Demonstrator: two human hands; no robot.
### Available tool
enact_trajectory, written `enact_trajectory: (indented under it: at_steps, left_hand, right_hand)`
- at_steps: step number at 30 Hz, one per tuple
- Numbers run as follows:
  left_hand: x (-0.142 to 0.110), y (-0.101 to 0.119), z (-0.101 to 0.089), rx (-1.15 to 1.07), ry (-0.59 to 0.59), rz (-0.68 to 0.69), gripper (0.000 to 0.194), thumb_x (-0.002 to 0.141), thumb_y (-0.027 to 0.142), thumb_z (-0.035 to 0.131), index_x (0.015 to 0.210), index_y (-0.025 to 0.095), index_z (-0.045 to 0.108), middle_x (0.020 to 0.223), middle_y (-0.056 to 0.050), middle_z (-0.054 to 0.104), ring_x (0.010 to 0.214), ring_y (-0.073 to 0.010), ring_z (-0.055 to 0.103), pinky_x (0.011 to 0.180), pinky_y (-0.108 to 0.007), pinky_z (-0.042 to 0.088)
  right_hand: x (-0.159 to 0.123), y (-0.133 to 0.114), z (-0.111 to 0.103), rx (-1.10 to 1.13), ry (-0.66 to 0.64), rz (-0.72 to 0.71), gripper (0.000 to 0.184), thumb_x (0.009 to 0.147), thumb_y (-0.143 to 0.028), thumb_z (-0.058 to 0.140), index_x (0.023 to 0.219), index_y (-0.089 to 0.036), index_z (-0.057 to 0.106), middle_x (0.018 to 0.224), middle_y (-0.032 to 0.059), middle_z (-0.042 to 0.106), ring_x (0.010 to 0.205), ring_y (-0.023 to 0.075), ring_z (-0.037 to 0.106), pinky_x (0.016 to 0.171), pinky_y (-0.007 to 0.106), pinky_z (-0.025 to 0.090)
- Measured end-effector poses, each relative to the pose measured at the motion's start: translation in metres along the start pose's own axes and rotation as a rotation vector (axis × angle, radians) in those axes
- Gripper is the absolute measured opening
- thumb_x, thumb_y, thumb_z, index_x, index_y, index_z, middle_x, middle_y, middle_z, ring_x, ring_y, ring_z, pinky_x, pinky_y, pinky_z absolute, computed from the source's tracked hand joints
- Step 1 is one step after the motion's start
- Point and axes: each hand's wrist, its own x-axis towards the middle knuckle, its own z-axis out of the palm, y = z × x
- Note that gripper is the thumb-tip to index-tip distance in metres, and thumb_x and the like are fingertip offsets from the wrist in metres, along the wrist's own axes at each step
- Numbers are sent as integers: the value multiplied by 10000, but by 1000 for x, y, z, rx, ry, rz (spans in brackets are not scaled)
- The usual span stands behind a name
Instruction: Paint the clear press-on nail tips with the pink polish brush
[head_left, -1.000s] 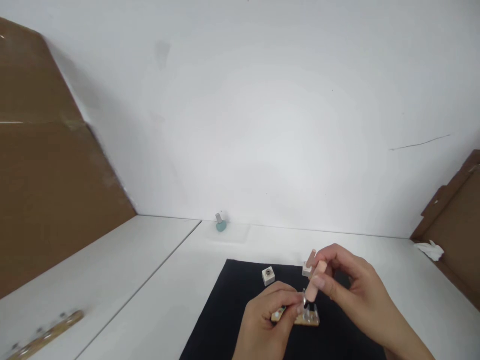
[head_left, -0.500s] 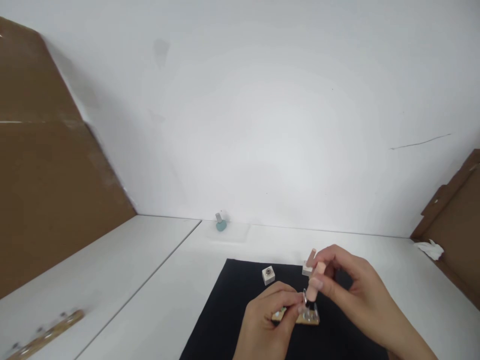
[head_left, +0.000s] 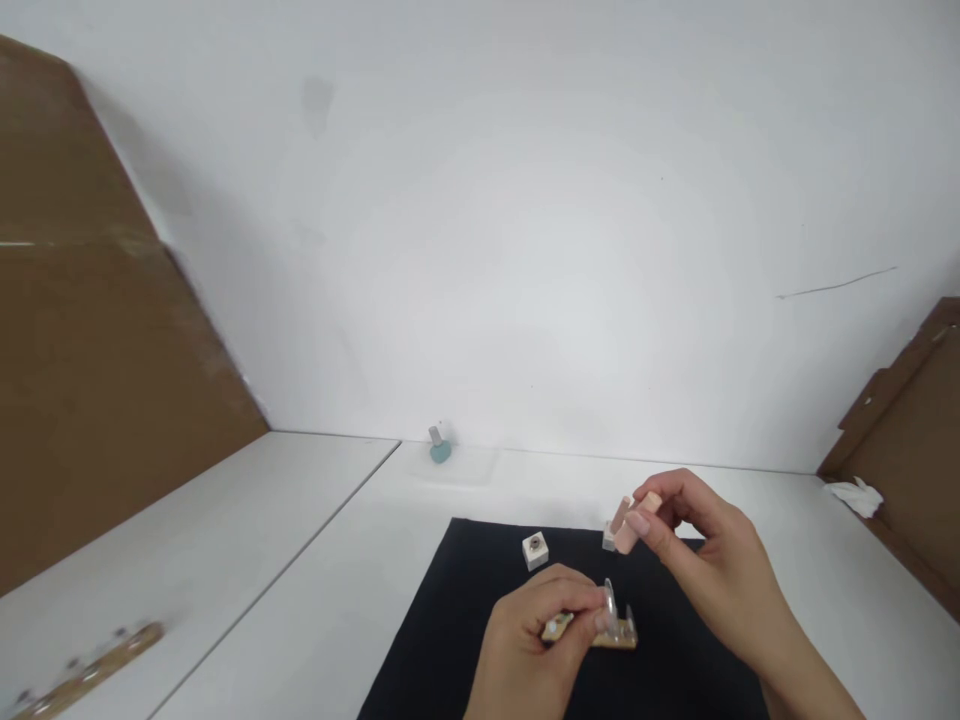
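Observation:
My left hand [head_left: 536, 625] is closed in a pinch on a small wooden base [head_left: 622, 637] that lies on the black mat [head_left: 442, 625]; clear upright nail tips stand on the base. My right hand [head_left: 701, 555] is lifted above and behind it, its thumb and fingers closed on a short peach-coloured stick [head_left: 637, 522]. Just behind the stick, a second peach piece leans on a small white block [head_left: 611, 537]. A white cube [head_left: 535, 550] with a metal centre sits on the mat to the left of it.
A teal nail-polish bottle [head_left: 440, 447] stands on a clear pad by the white wall. A wooden strip [head_left: 82, 668] with small dots lies at the table's near left. Brown cardboard panels stand at both sides, and a crumpled white tissue [head_left: 855, 495] lies at the right.
My right hand has lifted the peach stick up and away from the base, towards the back right. My left hand has stayed on the base.

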Motion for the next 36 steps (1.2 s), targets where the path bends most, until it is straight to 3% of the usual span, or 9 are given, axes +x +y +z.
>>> enact_trajectory:
  at_steps: [3,6,13,16,20,23,26,32,36]
  left_hand:
    - [3,-1,-1,-142,2,-143,103,783,146,796,719,224,815,773,-2,768,736,-160,706,691,-204,545]
    - [5,1,-3,-236,-29,-241,84,772,156,809,712,214,816,762,2,757,743,-159,698,705,-211,550]
    - [3,11,1,-313,-33,-207,95,756,159,836,685,223,834,753,-9,769,713,-168,722,708,-236,582]
    - [3,12,0,-257,-50,-146,98,769,162,839,704,236,851,779,-24,791,740,-176,731,713,-234,580]
    - [2,8,-2,-169,-45,-66,112,798,159,821,733,243,856,802,-30,801,741,-175,732,696,-227,561]
    - [2,7,-1,-155,-48,-44,106,799,168,818,734,243,856,812,-35,806,745,-181,734,692,-231,560]
    - [2,8,0,-222,-18,-132,72,779,199,839,712,224,847,790,-35,799,743,-184,731,703,-238,572]
    - [6,17,1,-441,-16,-344,209,684,357,938,650,191,816,657,-21,765,693,-201,725,702,-286,605]
    - [5,20,3,-466,-13,-358,248,663,388,957,649,181,822,642,-28,762,666,-192,713,713,-304,612]
  right_hand:
    - [-2,-5,-3,67,-131,8,157,974,-398,658,923,-255,621,747,-5,747,829,202,673,727,290,497]
    - [-3,-7,-1,68,-223,27,164,968,-404,667,911,-254,636,754,-11,737,767,182,653,687,278,488]
    - [2,1,0,61,-33,25,167,985,-398,642,914,-253,599,763,-13,756,731,177,654,712,295,487]
    - [1,-3,-4,80,-49,38,188,980,-417,652,912,-249,601,749,-2,763,790,198,682,746,312,503]
    - [0,-10,-4,91,-176,70,192,967,-423,667,903,-250,614,745,9,776,906,228,702,746,315,510]
    - [2,-8,-3,56,-98,81,200,978,-427,645,901,-248,602,762,6,772,798,206,688,708,313,494]
    - [3,-6,-4,59,28,73,206,980,-432,647,903,-249,589,745,-7,756,716,179,647,675,298,473]
    - [-4,-10,-7,135,-194,67,222,951,-450,691,901,-242,630,721,3,751,750,192,654,671,296,486]
    - [-1,-9,-3,115,-189,81,187,961,-417,674,907,-245,623,753,9,765,812,203,672,740,314,507]
